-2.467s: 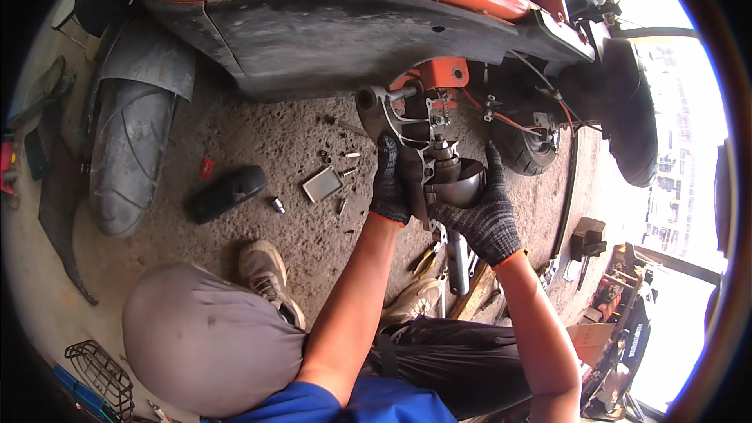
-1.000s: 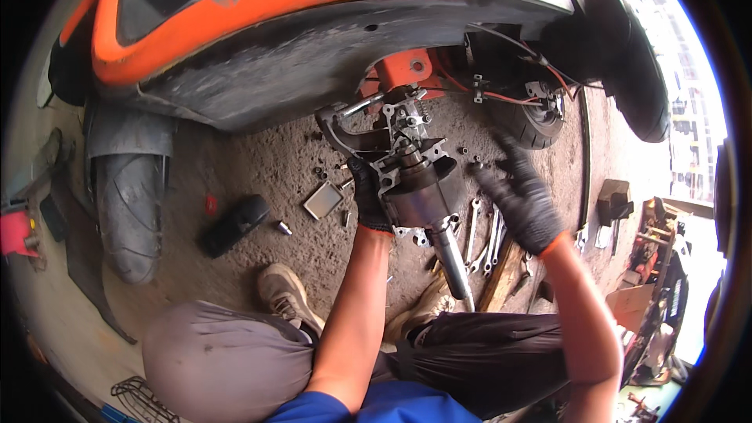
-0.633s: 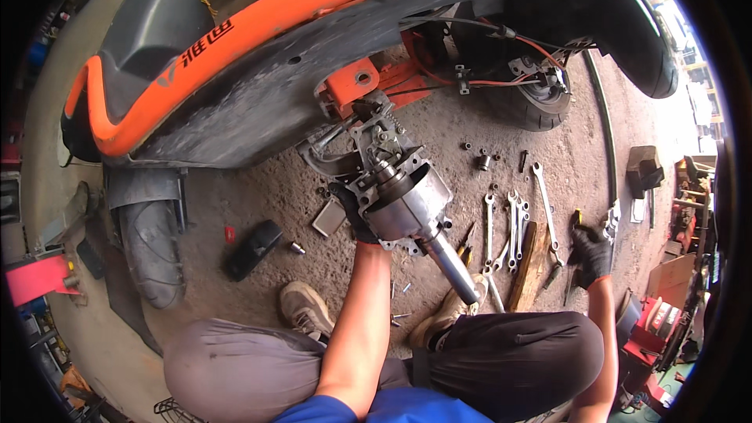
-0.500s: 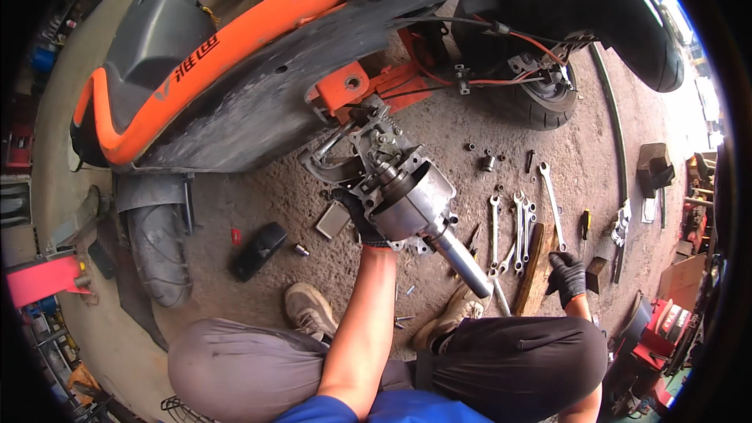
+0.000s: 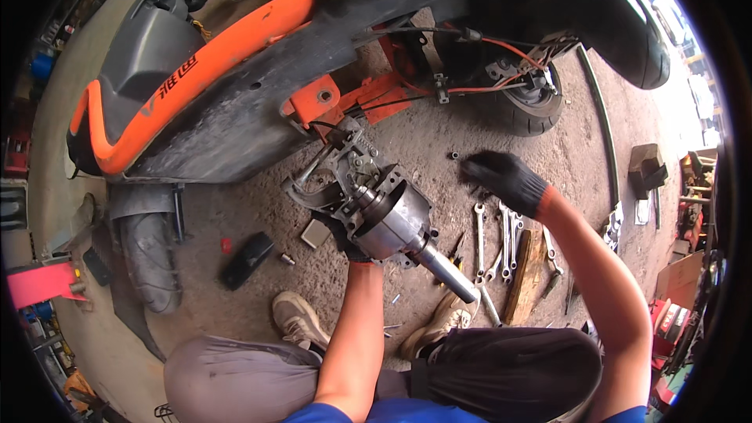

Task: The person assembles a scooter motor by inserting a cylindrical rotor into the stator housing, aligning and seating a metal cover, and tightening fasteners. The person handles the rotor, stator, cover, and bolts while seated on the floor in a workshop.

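Clasping casing (image 5: pixel 399 223) between scooter (image 5: pixel 258 102) and knees (image 5: pixel 540 360) with curled, partly hidden left hand (image 5: pixel 350 243). Looks heavy, rigid, perhaps slippery; best cradled from underneath. Cannot tell opening or contents of right hand (image 5: pixel 507 182).

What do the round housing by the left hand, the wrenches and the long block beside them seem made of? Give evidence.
Round housing: probably bare metal, smooth, silvery-grey, judging by its bright highlights.
Wrenches: likely polished or plated steel, shiny along their shafts.
Long block: apparently rough, unpainted wood, from its brown, streaky grain.
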Motion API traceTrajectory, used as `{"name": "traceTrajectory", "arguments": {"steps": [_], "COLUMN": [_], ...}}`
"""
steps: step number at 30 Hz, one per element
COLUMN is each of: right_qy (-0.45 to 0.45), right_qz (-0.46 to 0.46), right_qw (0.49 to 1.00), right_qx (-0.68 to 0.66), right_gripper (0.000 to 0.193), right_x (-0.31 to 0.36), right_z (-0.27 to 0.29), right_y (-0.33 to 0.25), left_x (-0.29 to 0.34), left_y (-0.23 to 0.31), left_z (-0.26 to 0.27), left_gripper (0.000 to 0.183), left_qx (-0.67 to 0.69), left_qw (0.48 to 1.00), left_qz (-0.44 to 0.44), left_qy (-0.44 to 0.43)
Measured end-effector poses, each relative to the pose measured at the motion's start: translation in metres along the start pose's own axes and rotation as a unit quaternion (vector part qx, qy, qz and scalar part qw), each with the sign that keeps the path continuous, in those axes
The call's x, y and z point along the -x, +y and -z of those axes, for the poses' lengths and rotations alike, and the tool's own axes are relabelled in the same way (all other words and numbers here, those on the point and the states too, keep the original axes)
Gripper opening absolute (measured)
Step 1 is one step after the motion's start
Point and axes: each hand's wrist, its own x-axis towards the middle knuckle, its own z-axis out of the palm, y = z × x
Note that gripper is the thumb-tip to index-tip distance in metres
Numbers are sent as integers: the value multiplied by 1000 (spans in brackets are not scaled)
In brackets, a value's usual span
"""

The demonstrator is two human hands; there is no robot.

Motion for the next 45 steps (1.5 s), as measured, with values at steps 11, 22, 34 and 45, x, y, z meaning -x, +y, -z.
{"name": "traceTrajectory", "arguments": {"steps": [11,22,34,45], "right_qy": [-126,-20,17,18], "right_qz": [4,63,61,46], "right_qw": [960,951,984,990], "right_qx": [-249,-303,-168,-131], "right_gripper": [63,37,47,59], "right_x": [-137,-110,-100,-137], "right_z": [-108,-108,-122,-142], "right_y": [-49,-35,-52,-15], "left_x": [19,12,13,13], "left_y": [24,9,-8,34], "left_z": [29,-15,9,82], "left_gripper": [88,74,72,75], "left_qx": [28,8,-41,-35], "left_qw": [998,1000,998,996], "left_qz": [-49,8,54,60], "left_qy": [40,18,11,60]}}
